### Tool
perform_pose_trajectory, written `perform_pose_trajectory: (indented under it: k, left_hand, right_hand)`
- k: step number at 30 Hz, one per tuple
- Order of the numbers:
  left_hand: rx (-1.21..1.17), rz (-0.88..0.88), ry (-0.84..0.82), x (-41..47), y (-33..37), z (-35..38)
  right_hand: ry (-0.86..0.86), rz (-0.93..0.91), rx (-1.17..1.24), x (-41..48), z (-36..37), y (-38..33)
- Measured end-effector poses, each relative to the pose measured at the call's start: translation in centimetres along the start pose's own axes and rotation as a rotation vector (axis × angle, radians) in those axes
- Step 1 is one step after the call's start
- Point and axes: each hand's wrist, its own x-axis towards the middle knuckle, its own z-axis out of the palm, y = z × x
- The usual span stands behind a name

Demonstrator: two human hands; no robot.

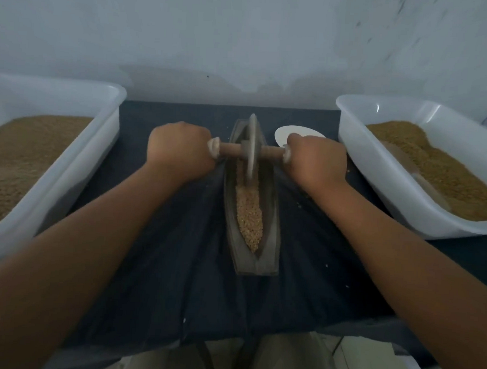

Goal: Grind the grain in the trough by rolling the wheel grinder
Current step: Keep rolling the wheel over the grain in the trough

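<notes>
Grey trough: boat-shaped, it lies straight ahead of you on the cloth, with its long axis running 12 to 6 o'clock.
Grain: pale tan kernels fill the channel from under the wheel down to the 6 o'clock tip.
Wheel: it stands upright on edge in the channel toward the 12 o'clock end, its lower rim down in the grain.
Axle: wooden, it passes through the wheel's hub and runs level from 9 to 3 o'clock above the trough walls.
Left hand: your fingers are curled tight round the 9 o'clock end of the axle, knuckles up, just beside the trough.
Right hand: you grip the 3 o'clock end of the axle the same way, fist closed round it.
Cloth: dark blue and wrinkled, it lies under the trough and both tubs.
Plate: white and round, at 2 o'clock of the trough, partly hidden behind your right hand.
Left tub: white plastic, at 9 o'clock, well apart from the trough, filled with brown granular matter.
Right tub: white plastic, at 3 o'clock, with the same brown filling heaped inside.
Wall: pale, at 12 o'clock behind everything.
</notes>
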Motion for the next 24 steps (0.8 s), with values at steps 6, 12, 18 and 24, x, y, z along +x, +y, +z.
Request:
perform_pose_trajectory:
  k: [6, 12, 18, 24]
  left_hand:
    - [-0.01, 0.131, 0.131, -7.1, -0.3, -1.7]
    - [-0.059, 0.148, 0.161, -7.7, -0.8, -0.7]
    - [-0.026, 0.005, 0.013, -0.4, 0.0, -0.2]
    - [-0.09, 0.193, 0.243, -8.5, -0.5, -1.4]
  right_hand:
    - [0.022, -0.062, 0.01, -6.7, -2.1, 0.6]
    - [0.009, -0.099, 0.043, -6.7, -2.8, 0.5]
    - [-0.024, -0.005, 0.023, 0.4, -0.9, -0.3]
    - [-0.009, -0.064, 0.037, -6.7, -2.9, 0.5]
